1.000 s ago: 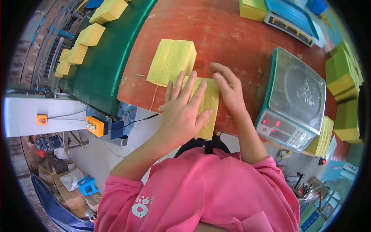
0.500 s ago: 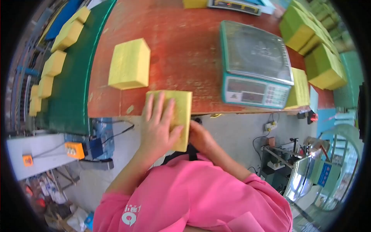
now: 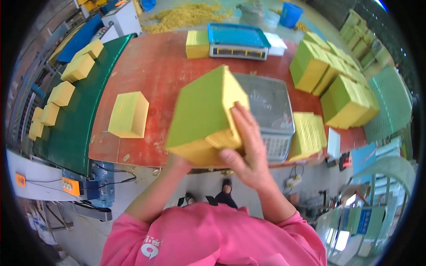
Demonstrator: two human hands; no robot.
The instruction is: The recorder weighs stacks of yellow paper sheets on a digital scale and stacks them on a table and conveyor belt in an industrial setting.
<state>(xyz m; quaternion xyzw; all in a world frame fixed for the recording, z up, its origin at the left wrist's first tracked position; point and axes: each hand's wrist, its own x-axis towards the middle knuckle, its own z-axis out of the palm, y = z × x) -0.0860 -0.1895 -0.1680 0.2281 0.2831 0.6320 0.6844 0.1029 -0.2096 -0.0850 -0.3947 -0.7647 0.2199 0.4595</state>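
Raised in front of me is a thick block of yellow paper (image 3: pixel 199 111), tilted, its stacked edges facing right and toward me. My right hand (image 3: pixel 250 153) presses its right side, fingers along the edge and thumb below. Under the near left corner my left hand (image 3: pixel 179 163) supports it; those fingers are hidden behind the block. The silver-topped teal scale (image 3: pixel 270 97) is partly covered by the raised block. To the left, another yellow paper block (image 3: pixel 128 115) lies on the red table (image 3: pixel 162 66).
Several yellow blocks (image 3: pixel 77 67) sit on the green conveyor belt (image 3: pixel 77 128) at left. More stacked blocks (image 3: pixel 310 66) fill the table's right side. A second scale (image 3: pixel 239 40) with a blue tray stands at the far edge. Yellow scraps (image 3: pixel 186 17) cover the floor beyond.
The block has risen from the table's near edge, up and toward the scale, and tilted. My right hand came round to its right side; my left hand went from its top to underneath.
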